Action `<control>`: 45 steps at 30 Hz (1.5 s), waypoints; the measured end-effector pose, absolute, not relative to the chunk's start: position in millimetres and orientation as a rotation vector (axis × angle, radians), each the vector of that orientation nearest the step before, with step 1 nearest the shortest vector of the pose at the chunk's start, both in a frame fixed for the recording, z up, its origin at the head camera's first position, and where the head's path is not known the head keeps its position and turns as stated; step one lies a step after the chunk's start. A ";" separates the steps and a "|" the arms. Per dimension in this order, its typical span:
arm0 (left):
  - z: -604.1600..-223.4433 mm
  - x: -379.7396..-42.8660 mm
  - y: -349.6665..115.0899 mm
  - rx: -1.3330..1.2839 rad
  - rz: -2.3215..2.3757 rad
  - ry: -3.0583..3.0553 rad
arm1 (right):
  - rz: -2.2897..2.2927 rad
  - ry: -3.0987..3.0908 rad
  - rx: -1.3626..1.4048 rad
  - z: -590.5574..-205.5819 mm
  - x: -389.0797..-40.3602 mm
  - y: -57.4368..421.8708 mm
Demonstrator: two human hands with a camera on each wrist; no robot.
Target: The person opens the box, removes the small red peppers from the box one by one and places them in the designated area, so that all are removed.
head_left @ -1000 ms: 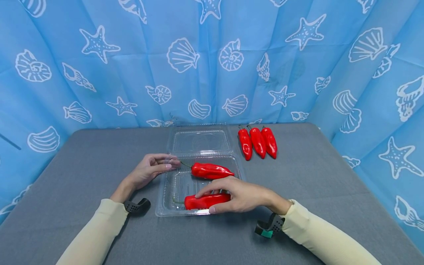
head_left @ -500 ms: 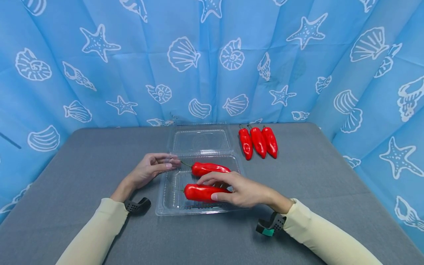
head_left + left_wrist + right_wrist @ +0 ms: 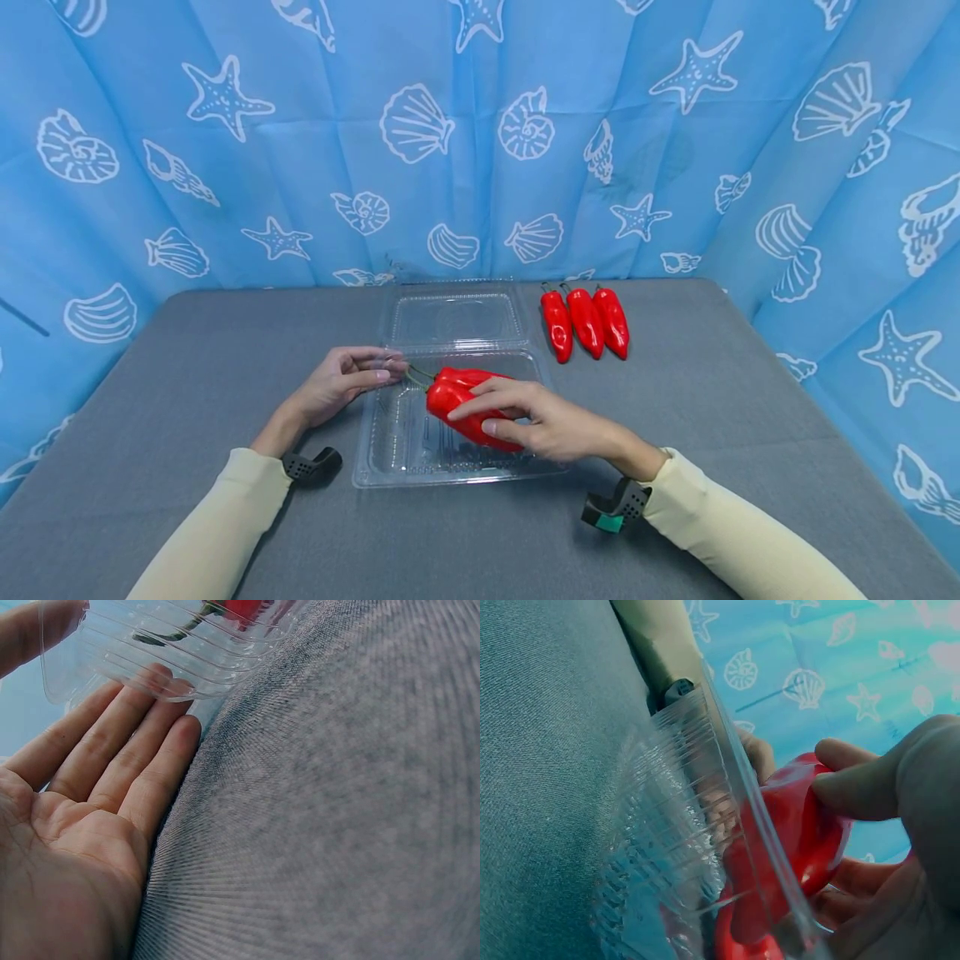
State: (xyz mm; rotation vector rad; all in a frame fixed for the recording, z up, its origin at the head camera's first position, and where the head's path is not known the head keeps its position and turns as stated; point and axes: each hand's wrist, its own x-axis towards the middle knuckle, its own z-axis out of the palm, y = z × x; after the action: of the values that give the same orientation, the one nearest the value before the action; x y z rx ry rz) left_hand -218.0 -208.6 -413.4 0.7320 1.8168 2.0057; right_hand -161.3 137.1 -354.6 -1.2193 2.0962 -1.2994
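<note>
In the head view, my right hand (image 3: 551, 421) grips a long red pepper (image 3: 468, 412), thumb on its near side and fingers over the top. The pepper is tilted, its green stem toward the upper left, over a clear plastic clamshell box (image 3: 390, 477). Just behind it lies a second red pepper (image 3: 465, 377) in the box, partly covered. My left hand (image 3: 352, 377) rests at the box's left edge with fairly straight fingers; in the left wrist view its fingertips touch the clear wall. The right wrist view shows the held pepper (image 3: 799, 825) behind the clear rim.
Three red peppers (image 3: 585, 323) lie side by side behind and right of the box. The box's lid (image 3: 453, 319) is folded back flat on the grey tabletop (image 3: 712, 400). A blue shell-patterned curtain (image 3: 465, 200) hangs behind the table.
My right hand has lifted the front pepper and moved it away from the near rim, against the back pepper, turning it aslant. My left hand has stayed at the box's edge.
</note>
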 end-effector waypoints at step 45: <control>-412.7 -217.9 -208.3 0.696 1.985 1.860 | -1.570 2.272 -1.048 -325.8 -187.1 173.7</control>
State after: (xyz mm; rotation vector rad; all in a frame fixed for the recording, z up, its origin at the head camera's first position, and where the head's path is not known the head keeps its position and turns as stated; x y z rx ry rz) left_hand -217.9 -208.3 -412.7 0.6956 1.8595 1.9851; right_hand -187.1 173.7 -325.8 -1.0479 2.2716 -1.5703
